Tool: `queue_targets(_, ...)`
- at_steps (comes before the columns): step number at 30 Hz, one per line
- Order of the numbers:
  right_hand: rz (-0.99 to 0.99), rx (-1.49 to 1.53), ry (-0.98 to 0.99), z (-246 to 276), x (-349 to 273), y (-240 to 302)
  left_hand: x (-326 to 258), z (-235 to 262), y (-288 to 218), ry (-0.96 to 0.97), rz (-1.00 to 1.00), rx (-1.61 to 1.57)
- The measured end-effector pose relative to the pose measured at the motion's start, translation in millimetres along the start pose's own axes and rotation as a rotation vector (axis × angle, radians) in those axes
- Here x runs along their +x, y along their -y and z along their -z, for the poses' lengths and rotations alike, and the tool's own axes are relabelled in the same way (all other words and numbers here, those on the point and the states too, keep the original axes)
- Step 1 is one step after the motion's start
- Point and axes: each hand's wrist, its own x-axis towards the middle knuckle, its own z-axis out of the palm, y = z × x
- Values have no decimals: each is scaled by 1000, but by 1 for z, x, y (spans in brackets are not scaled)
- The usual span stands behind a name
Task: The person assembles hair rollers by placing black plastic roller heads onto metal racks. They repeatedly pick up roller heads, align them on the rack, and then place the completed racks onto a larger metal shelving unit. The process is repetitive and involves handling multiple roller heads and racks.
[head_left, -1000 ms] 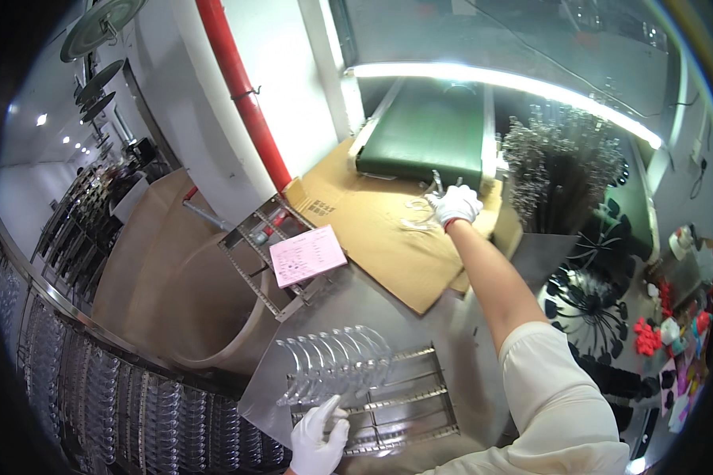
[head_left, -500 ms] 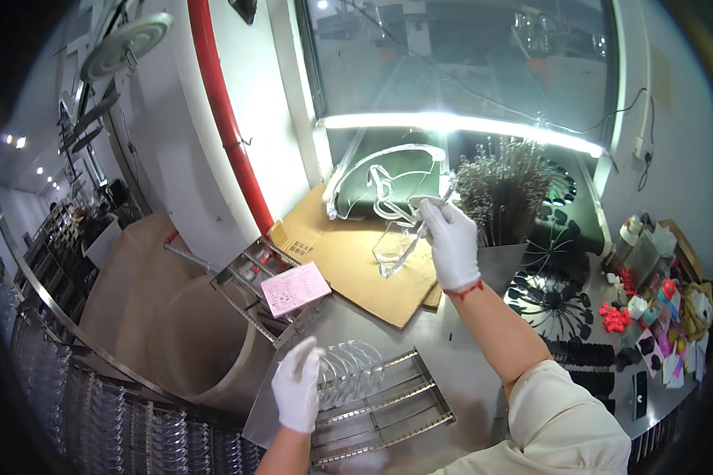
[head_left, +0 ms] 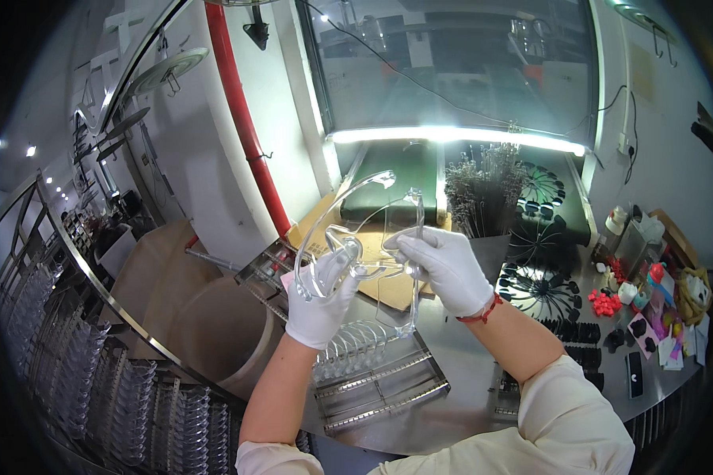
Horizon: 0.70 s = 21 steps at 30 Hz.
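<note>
Both of my white-gloved hands are raised over the table around a clear moulded plastic frame [head_left: 418, 207] with curved, branching arms. My left hand [head_left: 325, 301] is closed on its left part, where a long clear arc rises above the fingers. On the other side, my right hand [head_left: 448, 265] pinches the frame near its middle, thumb and fingers together. Part of the frame hangs down past the right fingers. Below them, a metal slotted rack [head_left: 380, 396] lies on the table with several clear curved pieces [head_left: 348, 348] standing at its far left end.
Cardboard [head_left: 388, 291] lies beyond my hands, before a green conveyor belt [head_left: 384, 190]. A bundle of thin wire-like stems [head_left: 483, 194] stands to its right. Black parts [head_left: 543, 289] fan out nearby. Small coloured items [head_left: 606, 302] crowd the right. Racks of clear pieces [head_left: 71, 364] fill the lower left.
My left hand has risen from beside the rack and now grips the clear frame with my right hand. The frame has come nearer. The view has shifted a little.
</note>
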Motion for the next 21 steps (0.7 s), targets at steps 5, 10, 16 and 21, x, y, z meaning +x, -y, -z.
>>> queue_targets(5, -93, 46, 168, 2, -4, 9, -9, 0, 4, -160, -21, -88)
queue_targets(10, 661, -690, 68, 1, -15, -31, -24, -2, 6, -63, 214, -55)
queue_targets(16, -225, -438, 181, 31, -9, -137, -93, 25, 15, -27, 1115, -508)
queue_targets(21, -358, -828, 478, 35, 6, -262, -166, 18, 28, -65, 1280, -667)
